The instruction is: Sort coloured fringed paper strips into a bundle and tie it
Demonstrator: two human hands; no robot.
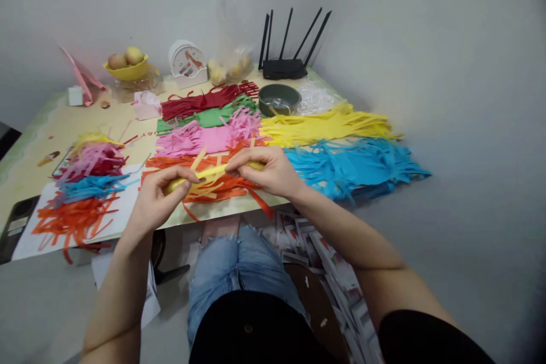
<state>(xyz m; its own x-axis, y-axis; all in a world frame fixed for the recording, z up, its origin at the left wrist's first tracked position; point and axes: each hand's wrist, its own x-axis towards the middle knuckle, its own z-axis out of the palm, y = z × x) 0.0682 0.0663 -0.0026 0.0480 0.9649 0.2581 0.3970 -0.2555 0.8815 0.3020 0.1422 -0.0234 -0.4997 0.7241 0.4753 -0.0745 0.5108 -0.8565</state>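
Observation:
Between my two hands a yellow paper strip (212, 172) is stretched, twisted narrow in the middle. My left hand (164, 190) pinches its left end, and my right hand (262, 168) is closed on the right end. Beneath them on the table lies orange fringed paper (166, 165) with a few pale yellow strips across it. Behind that are pink fringed paper (215, 139), green fringed paper (215, 118) and dark red fringed paper (200, 103). Yellow fringed paper (315, 128) and blue fringed paper (354, 168) spread to the right of my right hand.
Left on the table (123, 119) lie tassel bunches (87, 187) on white paper, beside a phone (19, 224). Farther back stand a fruit bowl (128, 71), a coaster holder (190, 68), a dark round tin (279, 91) and a router (284, 69). Printed packets (336, 273) lie below the right side.

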